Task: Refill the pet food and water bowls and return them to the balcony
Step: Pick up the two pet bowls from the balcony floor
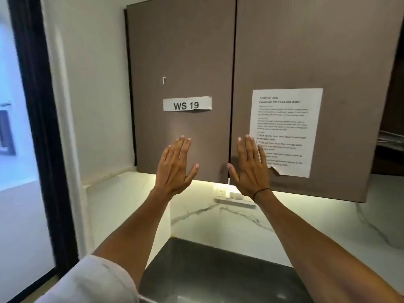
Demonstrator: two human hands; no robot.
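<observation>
At the far left we saw a bright window with a dark frame, and beside it a plain white wall. Low at the left edge our white sleeve showed on the left arm. Next came a brown wall cupboard with two shut doors; the left door bore a paper label reading "WS 19". Our left hand was raised in front of the lower part of that door, back of the hand toward us, fingers spread wide and gripping nothing; we could not tell whether the palm touched the door. Just across the seam between the doors, our right hand was held up the same way before the right door, fingers open and empty, with a thin dark band round the wrist. Its outer fingers overlapped the left edge of a printed sheet stuck to the right door, torn at its lower left corner. Under the cupboard a lit strip shone on a white socket plate and the marble backsplash. Below lay the dark bench. The bowls were nowhere in view.
</observation>
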